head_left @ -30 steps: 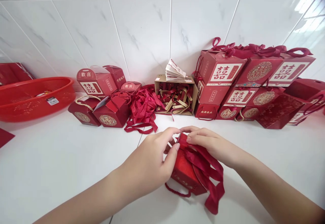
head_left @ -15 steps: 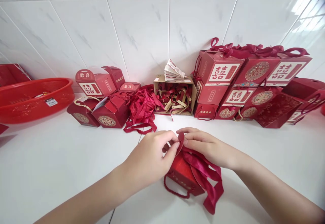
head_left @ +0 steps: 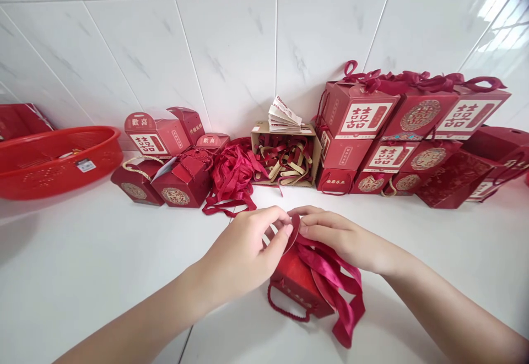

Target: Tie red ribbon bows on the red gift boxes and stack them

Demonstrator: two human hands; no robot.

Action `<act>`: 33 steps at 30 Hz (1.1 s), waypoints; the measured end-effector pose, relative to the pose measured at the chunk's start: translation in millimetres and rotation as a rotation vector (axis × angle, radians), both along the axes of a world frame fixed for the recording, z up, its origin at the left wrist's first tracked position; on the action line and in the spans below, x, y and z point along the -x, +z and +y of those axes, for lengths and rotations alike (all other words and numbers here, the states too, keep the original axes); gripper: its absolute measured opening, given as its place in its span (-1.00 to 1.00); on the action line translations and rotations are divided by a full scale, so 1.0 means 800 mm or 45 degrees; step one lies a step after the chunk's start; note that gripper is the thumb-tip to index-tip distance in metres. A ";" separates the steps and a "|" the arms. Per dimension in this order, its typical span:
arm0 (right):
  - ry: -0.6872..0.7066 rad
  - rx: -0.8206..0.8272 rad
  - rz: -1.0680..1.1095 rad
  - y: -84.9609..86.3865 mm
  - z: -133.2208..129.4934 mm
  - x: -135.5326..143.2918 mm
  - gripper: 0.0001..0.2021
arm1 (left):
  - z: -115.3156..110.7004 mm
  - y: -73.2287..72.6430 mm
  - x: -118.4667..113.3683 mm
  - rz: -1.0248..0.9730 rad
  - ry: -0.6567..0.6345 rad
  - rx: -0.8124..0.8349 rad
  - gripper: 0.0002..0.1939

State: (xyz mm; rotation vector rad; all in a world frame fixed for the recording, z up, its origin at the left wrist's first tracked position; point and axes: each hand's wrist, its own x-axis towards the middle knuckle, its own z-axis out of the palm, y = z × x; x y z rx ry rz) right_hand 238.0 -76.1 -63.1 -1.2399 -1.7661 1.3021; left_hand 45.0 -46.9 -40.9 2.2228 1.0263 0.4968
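A small red gift box [head_left: 298,285] with a cord handle stands on the white tiled surface right in front of me. My left hand [head_left: 243,254] pinches the rounded top flap of the box between thumb and fingers. My right hand [head_left: 334,236] meets it from the other side, fingers on the flap and on a red satin ribbon [head_left: 336,289] that drapes over the box's right side and trails onto the surface.
A heap of loose red ribbons [head_left: 232,179] and a cardboard box of ribbons [head_left: 286,157] sit against the tiled wall. Stacked finished red boxes [head_left: 397,132] fill the back right, several more boxes [head_left: 169,157] the back left. A red plastic basket [head_left: 53,160] is far left.
My hands and the box have barely shifted. The round flap, edge-on a second ago, now shows its face between my fingertips.
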 end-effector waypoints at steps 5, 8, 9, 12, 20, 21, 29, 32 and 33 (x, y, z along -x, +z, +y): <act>0.007 -0.007 0.014 0.001 -0.001 0.001 -0.73 | 0.000 -0.001 -0.001 -0.040 0.007 0.022 -0.81; -0.019 -0.048 -0.024 0.004 -0.003 0.001 -0.74 | -0.001 -0.002 0.002 -0.053 -0.027 -0.001 -0.80; -0.049 -0.071 -0.044 0.005 -0.003 0.001 -0.74 | -0.001 -0.003 0.003 -0.056 -0.029 -0.009 -0.80; -0.255 -0.209 -0.083 0.009 -0.005 -0.002 -0.75 | 0.002 -0.004 0.008 -0.096 0.026 0.004 -0.80; -0.482 -0.251 0.201 0.014 -0.009 -0.007 -0.72 | 0.011 -0.006 0.008 -0.185 0.087 0.040 -0.78; -0.465 -0.248 0.227 0.013 -0.009 -0.006 -0.75 | 0.011 -0.006 0.008 -0.188 0.089 0.049 -0.77; -0.264 -0.337 0.206 0.009 -0.009 -0.001 -0.93 | 0.011 -0.008 0.007 -0.226 0.070 0.106 -0.79; -0.223 -0.259 0.064 0.012 -0.010 0.002 -0.86 | 0.010 -0.008 0.008 -0.232 0.061 0.110 -0.81; -0.222 -0.232 0.010 0.013 -0.010 0.003 -0.83 | 0.009 -0.007 0.008 -0.228 0.060 0.112 -0.82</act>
